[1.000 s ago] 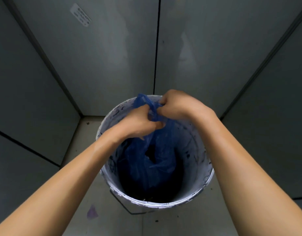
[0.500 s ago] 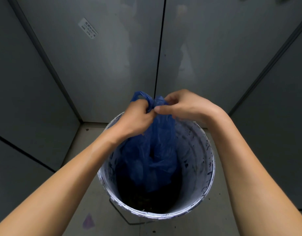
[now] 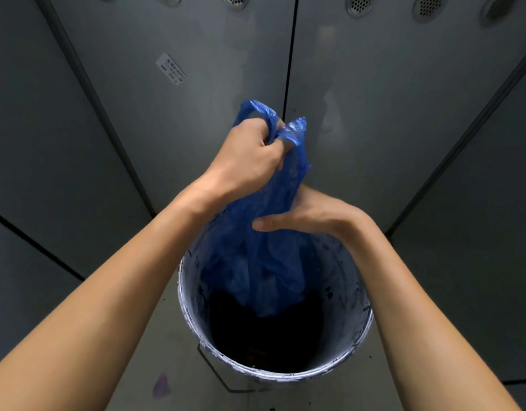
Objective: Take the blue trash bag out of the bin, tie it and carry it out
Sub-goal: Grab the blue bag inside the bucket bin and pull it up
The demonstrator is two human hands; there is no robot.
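Observation:
A blue trash bag hangs partly lifted above a round white bin smeared with dark marks. My left hand is fisted on the bag's gathered top, its blue ends sticking out above my knuckles. My right hand sits lower, wrapped around the bag's neck from the right, thumb pressed across the front. The bag's lower end still dips inside the bin's dark interior. The bin stands on a grey floor close below me.
Grey metal wall panels enclose the corner ahead and on both sides, with round perforated vents along the top. A small label is stuck on the left panel. A wire handle lies at the bin's base beside a purple stain.
My left hand has pulled the bag's top upward, lifting the bag higher out of the bin. My right hand has dropped from the top to the bag's neck below.

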